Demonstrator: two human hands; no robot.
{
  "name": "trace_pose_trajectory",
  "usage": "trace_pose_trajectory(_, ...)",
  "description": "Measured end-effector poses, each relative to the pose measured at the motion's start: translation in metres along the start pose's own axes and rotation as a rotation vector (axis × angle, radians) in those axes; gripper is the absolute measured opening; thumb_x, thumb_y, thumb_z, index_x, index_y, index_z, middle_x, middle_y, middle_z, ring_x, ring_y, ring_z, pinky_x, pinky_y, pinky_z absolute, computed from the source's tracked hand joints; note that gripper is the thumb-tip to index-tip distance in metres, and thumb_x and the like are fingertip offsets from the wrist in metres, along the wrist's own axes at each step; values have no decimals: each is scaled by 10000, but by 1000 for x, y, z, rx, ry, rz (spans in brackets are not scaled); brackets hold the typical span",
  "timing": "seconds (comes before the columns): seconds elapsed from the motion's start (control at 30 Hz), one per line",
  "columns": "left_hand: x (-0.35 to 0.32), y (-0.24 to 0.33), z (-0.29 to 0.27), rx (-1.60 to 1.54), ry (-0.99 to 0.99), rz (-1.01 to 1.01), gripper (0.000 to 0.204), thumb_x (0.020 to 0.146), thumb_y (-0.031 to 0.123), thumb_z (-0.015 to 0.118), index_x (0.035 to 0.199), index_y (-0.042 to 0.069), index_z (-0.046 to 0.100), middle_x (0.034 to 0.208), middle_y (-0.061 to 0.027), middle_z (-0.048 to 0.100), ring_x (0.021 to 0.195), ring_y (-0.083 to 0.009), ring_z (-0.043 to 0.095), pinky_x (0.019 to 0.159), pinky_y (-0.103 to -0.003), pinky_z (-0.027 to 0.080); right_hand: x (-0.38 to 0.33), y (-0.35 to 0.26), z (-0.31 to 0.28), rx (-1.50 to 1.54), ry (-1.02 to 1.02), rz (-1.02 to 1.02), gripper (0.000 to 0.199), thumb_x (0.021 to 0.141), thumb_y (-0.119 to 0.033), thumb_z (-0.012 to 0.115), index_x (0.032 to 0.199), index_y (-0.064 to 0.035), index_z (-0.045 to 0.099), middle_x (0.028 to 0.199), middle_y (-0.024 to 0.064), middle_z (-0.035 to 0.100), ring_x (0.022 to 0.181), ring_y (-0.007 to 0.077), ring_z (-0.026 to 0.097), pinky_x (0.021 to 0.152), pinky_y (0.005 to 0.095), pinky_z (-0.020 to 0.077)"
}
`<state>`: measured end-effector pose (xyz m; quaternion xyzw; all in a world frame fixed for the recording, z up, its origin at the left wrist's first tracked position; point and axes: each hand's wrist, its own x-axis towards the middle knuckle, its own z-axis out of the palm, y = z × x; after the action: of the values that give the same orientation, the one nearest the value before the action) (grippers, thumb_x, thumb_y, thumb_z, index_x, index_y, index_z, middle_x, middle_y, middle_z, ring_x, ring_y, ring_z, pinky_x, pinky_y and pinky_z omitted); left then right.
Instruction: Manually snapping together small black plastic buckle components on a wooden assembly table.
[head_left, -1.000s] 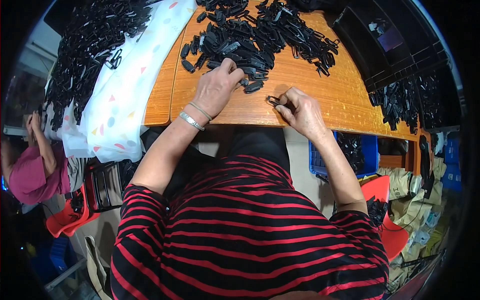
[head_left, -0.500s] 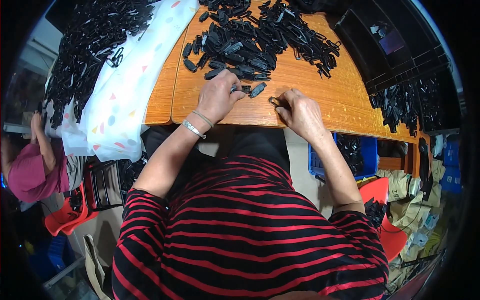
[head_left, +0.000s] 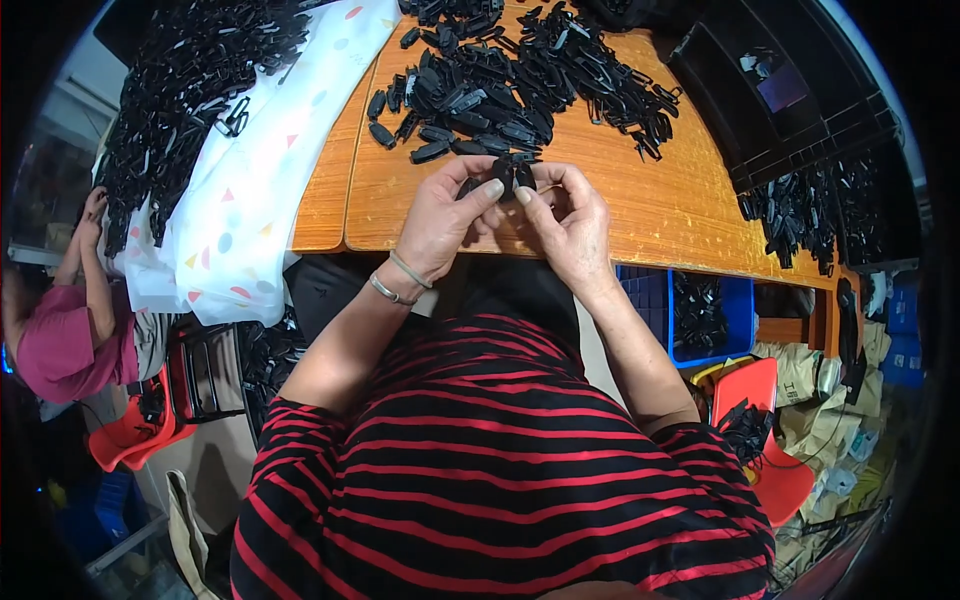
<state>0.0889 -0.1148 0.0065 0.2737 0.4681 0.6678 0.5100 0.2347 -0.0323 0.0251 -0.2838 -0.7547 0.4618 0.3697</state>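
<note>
The wooden table (head_left: 680,220) spreads ahead of both hands and out to the right of them, its near edge just on the body side of the fingers; well to the left of the left hand, a pale patterned sheet (head_left: 250,190) drapes over that edge, with a broad dark heap (head_left: 180,110) of small parts beyond it (a co-worker in a maroon top (head_left: 80,345) is farther left still, well apart from both hands); far to the right of the right hand stands a large black box (head_left: 800,90), and below that hand, under the table edge, a blue bin (head_left: 740,325) holds more dark parts.

Straight beyond the fingertips lies the central pile (head_left: 470,90) of black oval pieces, near both hands; one loose oval piece (head_left: 430,152) at its near rim sits just past the left knuckles, its long axis running roughly left to right, so the left hand is the nearer.

The left hand (head_left: 450,210) and right hand (head_left: 575,225) meet in front of the body, thumbs almost touching, each pinching between thumb and fingers; the held black pieces (head_left: 510,178) are in that meeting point, about as near one hand as the other; their long axis seems to point away from the body, toward the pile, though the fingers cover too much to tell which end leads or whether the pieces are joined.
</note>
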Motion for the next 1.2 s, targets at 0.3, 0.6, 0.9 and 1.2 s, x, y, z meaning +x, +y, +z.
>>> trace_pose_trajectory(0.3, -3, 3, 1, -5, 29, 61, 221, 888, 89, 670, 1098, 43, 618, 915, 24, 627, 675, 5, 500, 534, -138, 399, 0, -1, 3, -73, -26, -50, 210, 844, -22, 698, 1036, 2, 617, 816, -18, 574, 677, 34, 514, 620, 188, 447)
trace_pose_trajectory(0.6, -7, -3, 5, 100, 47, 112, 235, 907, 83, 639, 1135, 26, 632, 924, 15, 646, 694, 2, 514, 554, -146, 414, 2, 1, 4, -224, 5, -237, 242, 764, -4, 739, 983, -17, 636, 793, 45, 546, 606, 114, 523, 561, 243, 443)
trace_pose_trajectory(0.9, -21, -4, -2, 200, -31, 149, 181, 1000, 164, 499, 1082, 29, 588, 888, 18, 610, 719, -5, 509, 595, -144, 402, -18, 6, 24, -345, 62, -275, 584, 703, -118, 814, 1190, -35, 501, 923, 122, 544, 703, 274, 627, 601, 361, 520)
trace_pose_trajectory(1.2, -38, 19, -11, 143, -60, 106, 242, 1009, 277, 491, 937, 68, 589, 777, 29, 584, 626, -18, 470, 523, -146, 330, -27, -15, 48, -33, -85, -200, 469, 804, -146, 741, 1199, -39, 514, 886, 146, 602, 735, 283, 622, 627, 346, 493)
